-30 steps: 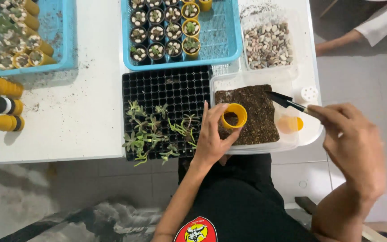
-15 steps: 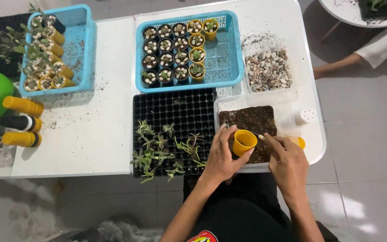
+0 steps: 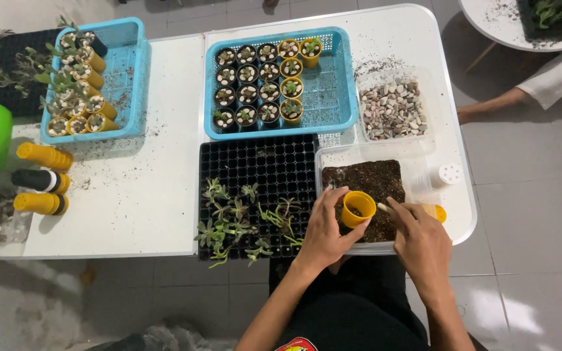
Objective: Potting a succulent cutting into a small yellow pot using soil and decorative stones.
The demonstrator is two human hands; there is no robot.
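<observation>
Table (image 3: 131,188) shifted down-frame; hands still at yellow pot (image 3: 358,208)

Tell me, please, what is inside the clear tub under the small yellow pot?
The clear tub holds dark soil, filling its left part. The left hand holds the yellow pot over it, the right hand beside; they hide the soil below them.

Lighting, as I see it through the head camera: bright, even, diffuse daylight. White table (image 3: 164,195) near overexposed, mild glare. Soft shadows under the blue baskets (image 3: 333,78) and beneath the table edge on the floor. Focus sharp centrally; slight wide-angle bending and softness toward the corners.
</observation>
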